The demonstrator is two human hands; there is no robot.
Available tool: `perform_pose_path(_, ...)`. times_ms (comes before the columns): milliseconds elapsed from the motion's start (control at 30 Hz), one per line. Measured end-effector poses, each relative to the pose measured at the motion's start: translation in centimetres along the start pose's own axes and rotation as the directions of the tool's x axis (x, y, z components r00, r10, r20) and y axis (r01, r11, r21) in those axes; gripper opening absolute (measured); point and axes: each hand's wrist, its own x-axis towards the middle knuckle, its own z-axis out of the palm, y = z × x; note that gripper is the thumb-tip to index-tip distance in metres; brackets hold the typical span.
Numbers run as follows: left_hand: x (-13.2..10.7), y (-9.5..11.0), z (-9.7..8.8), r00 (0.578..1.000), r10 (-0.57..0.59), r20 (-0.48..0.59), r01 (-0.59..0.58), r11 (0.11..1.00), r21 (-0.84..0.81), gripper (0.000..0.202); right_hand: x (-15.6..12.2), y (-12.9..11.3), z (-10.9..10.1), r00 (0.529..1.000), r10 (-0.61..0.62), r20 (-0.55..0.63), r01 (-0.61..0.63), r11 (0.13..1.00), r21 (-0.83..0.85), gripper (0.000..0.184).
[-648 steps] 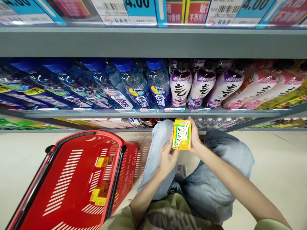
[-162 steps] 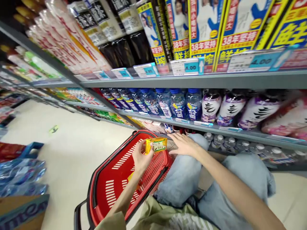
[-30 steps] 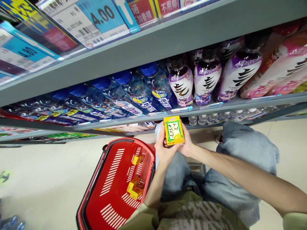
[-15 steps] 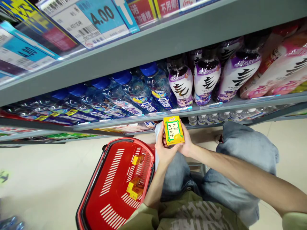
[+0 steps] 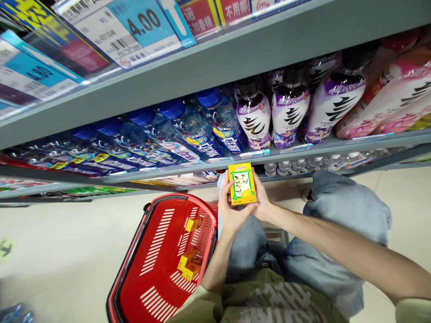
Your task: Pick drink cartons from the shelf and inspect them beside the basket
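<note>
Both hands hold a small yellow drink carton (image 5: 242,184) with a green frame and dark lettering on its front, just in front of the lower shelf edge. My left hand (image 5: 232,211) grips its left side and bottom, fingers curled round it. On the carton's right side, my right hand (image 5: 261,199) is closed, its fingers partly hidden behind the carton. To the left of my forearm stands a red shopping basket (image 5: 144,251). Inside it lie several yellow-orange cartons (image 5: 190,264), close to the basket's right wall.
Blue-capped bottles (image 5: 175,128) line the shelf, beside purple-and-white bottles (image 5: 254,116) and pink ones (image 5: 387,103). Price tags (image 5: 134,27) run along the upper shelf edge (image 5: 151,89). My jeans-clad knees (image 5: 346,211) are bent below, over the pale floor (image 5: 67,246).
The carton has shifted very slightly left and turned a little, its front facing me more squarely. Both hands keep hold of it, and the basket stays put.
</note>
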Motion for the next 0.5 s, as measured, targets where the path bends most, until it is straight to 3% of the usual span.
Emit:
perform_pose_path(300,0.0,-0.1,0.2,0.993,0.088,-0.083,-0.082,0.994,0.075,0.095,0.5,0.5,-0.7,0.993,-0.038,0.112,0.049,0.994,-0.1,0.059)
perform_pose_path(500,-0.4,-0.4,-0.1,0.978,0.145,-0.148,-0.135,0.988,0.071,0.081,1.3,0.7,-1.8,0.974,-0.032,0.223,0.076,0.979,-0.191,0.052)
